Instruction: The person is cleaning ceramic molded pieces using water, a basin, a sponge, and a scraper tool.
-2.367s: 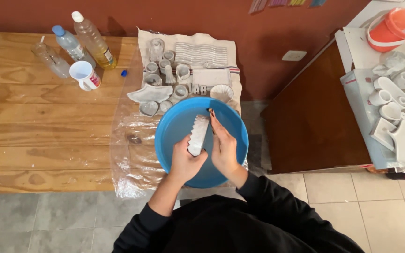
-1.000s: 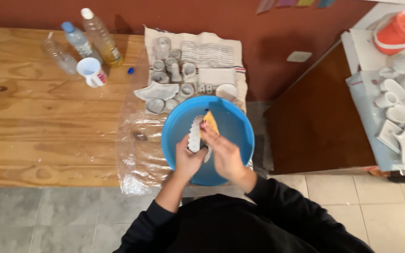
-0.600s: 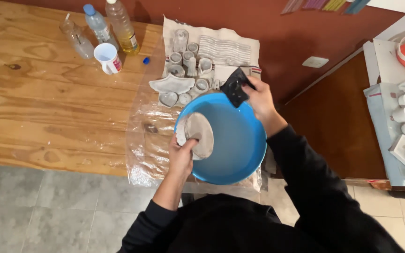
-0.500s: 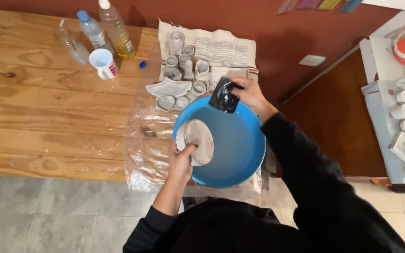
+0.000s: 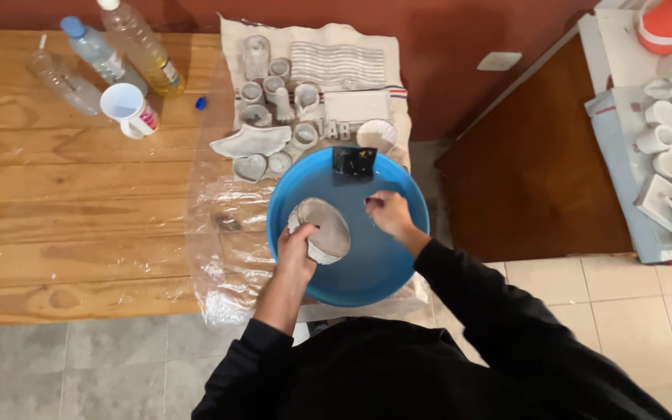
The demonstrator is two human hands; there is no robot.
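Head view: a wooden desk (image 5: 56,202) stands against a dark red wall above grey floor tiles. Clear plastic sheet (image 5: 227,233) covers its right end under a blue basin (image 5: 398,257). The left hand (image 5: 295,247) is clamped on a pale oval piece (image 5: 322,229) inside the basin. The right hand (image 5: 387,213) hovers loosely curled, empty, beside it. A dark sponge (image 5: 353,162) rests on the far rim.

L hand (image 5: 295,247) grips oval dish (image 5: 320,229) over blue basin (image 5: 375,272); R hand (image 5: 386,213) empty.
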